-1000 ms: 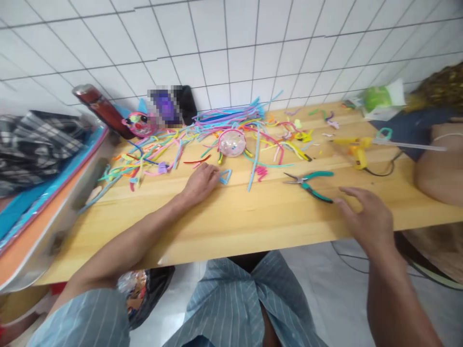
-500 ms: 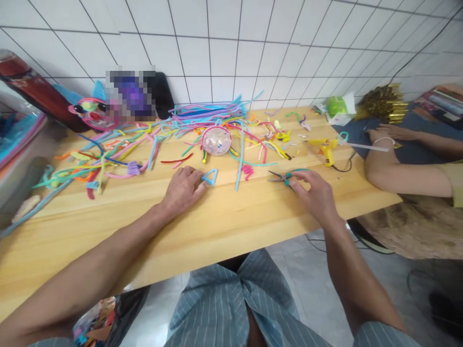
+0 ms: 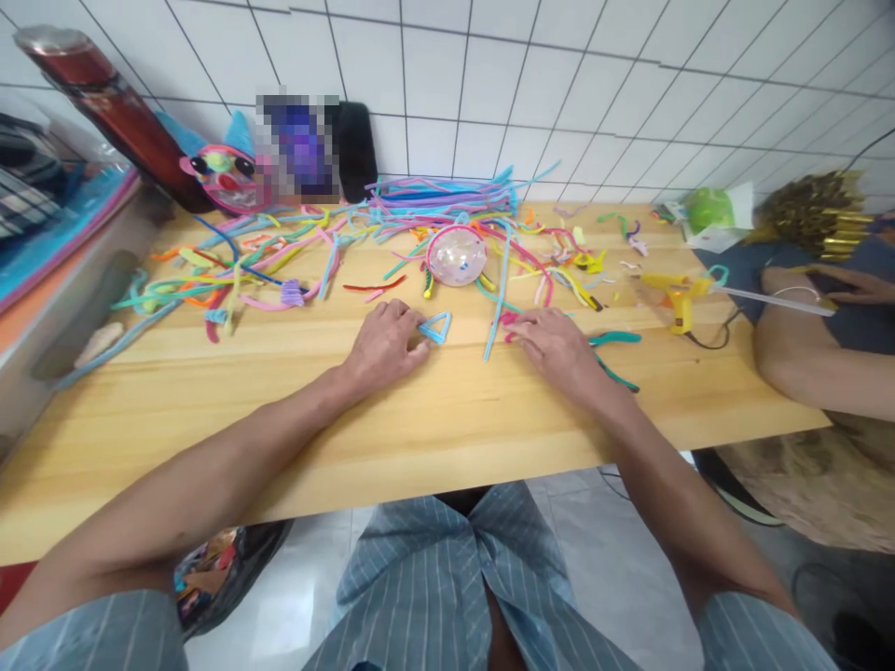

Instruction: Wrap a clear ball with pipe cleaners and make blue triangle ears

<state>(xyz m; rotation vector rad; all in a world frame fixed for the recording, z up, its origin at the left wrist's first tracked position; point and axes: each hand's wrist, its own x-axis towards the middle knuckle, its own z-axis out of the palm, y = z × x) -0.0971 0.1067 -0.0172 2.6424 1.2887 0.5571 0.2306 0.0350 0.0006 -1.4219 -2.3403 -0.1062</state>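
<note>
Between the thumb and fingers of my left hand (image 3: 387,347) is one corner of a light-blue pipe cleaner bent into a triangle (image 3: 445,326); it lies near the tabletop. My right hand (image 3: 559,349) has its fingertips closed on a crumpled pink pipe cleaner (image 3: 508,323), partly covered by the fingers. Just left of that hand a straight light-blue pipe cleaner (image 3: 498,303) lies across the wood. Pliers with green handles (image 3: 619,337) rest beside my right hand, which hides their jaws.
A clear round ball with a pink rim (image 3: 457,256) sits ahead, among scattered pipe cleaners (image 3: 447,198). A yellow glue gun (image 3: 677,300) lies at the right, near another person's arm (image 3: 797,345). A red flask (image 3: 112,121) and a decorated face ball (image 3: 234,182) stand back left.
My right hand has let go of the pliers and moved left to the pink pipe cleaner. My left hand keeps the blue triangle. The whole view has shifted slightly.
</note>
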